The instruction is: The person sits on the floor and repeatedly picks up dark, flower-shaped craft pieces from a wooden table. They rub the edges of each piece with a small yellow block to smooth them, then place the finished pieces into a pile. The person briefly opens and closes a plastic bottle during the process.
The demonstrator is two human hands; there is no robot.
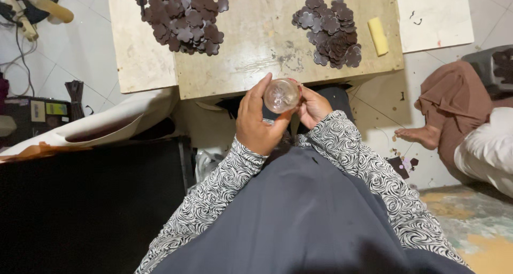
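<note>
Two hands meet just above a dark grey lap, both sleeves patterned in black and white swirls. The left hand (pixel 260 121) curls around the side of a small round clear jar (pixel 281 95), thumb and fingers closed on it, while the right hand (pixel 312 107) closes on it from the other side, fingers tucked underneath; the jar is held between them, just in front of the near edge of the surface (pixel 256 44). That surface is a low, pale wooden board, scuffed and stained with dark smears near its middle. On it lie two heaps of flat, flower-shaped cutouts in dark brown and purple: a larger pile (pixel 183 18) toward the far left and a smaller pile (pixel 331 31) to the right, well apart from each other. A small yellow block (pixel 378 36) sits just beside the right-hand pile. Off to the right, on the white tiled floor (pixel 385 108), another person sits with a bare foot (pixel 419 135) showing beneath brown cloth. To the left, a wooden-handled tool (pixel 49 5) and cables lie on the tiles at the far corner.
</note>
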